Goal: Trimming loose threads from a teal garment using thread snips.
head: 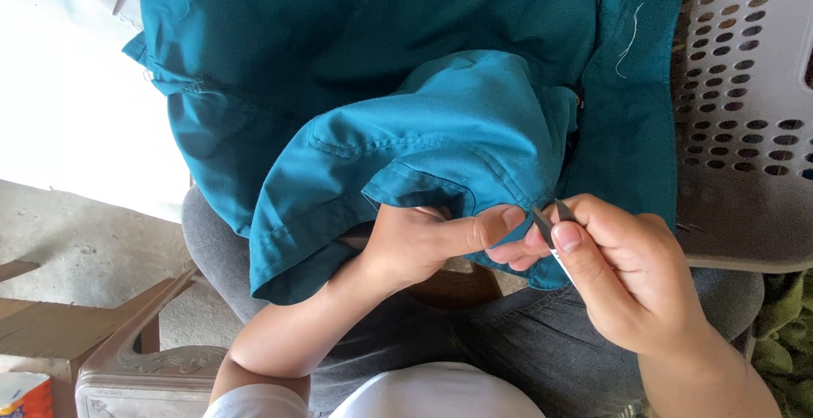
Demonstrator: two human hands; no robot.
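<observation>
A teal garment [406, 88] lies over my lap and spreads up across the middle of the view. My left hand [428, 240] is tucked under a folded, stitched hem of it, the thumb pinching the cloth edge from the front. Just to the right, my right hand [622, 270] grips small dark thread snips [550, 219] between thumb and fingers. Their two blades point up at the hem next to my left thumb. A loose white thread [628, 45] lies on the cloth at the upper right.
A grey perforated plastic basket [745, 96] stands at the right, partly under the garment. A plastic stool [144, 367] and cardboard [42, 333] sit at the lower left on the concrete floor [85, 232]. Green cloth [783, 333] shows at the lower right.
</observation>
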